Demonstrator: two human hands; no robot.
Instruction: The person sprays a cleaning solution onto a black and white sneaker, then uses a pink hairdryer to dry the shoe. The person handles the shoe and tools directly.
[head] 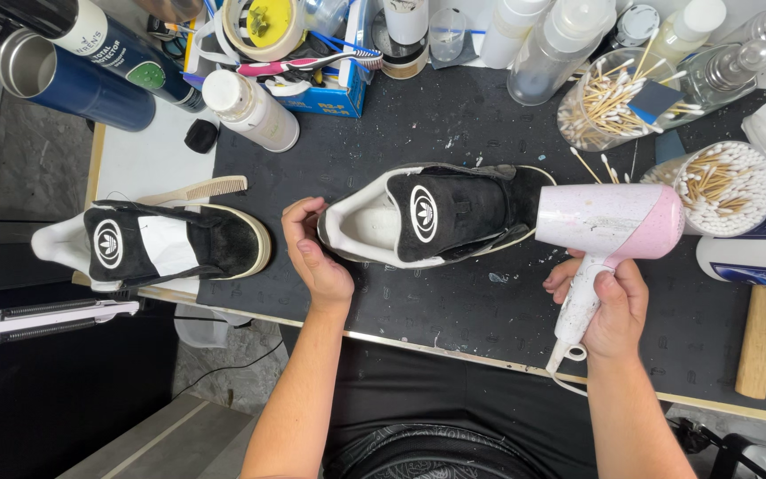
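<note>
Left hand [316, 257] cupped, fingers curled vs heel of black suede sneaker [436, 217], steadying it. Right hand [609, 302] fisted round handle of pink-white hair dryer [609, 226], nozzle right at the toe end. Sneaker lies btwn both hands on black mat [454, 302] over the tabletop [139, 160]; its mate [157, 241] sits well left, cotton-swab jars [724, 186] at back right.

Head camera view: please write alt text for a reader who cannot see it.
Seen from above, the right hand points a pink and white hair dryer at a black shoe lying on a black mat, while the left hand steadies its heel. A second black shoe lies to the left; jars of cotton swabs stand behind.
</note>
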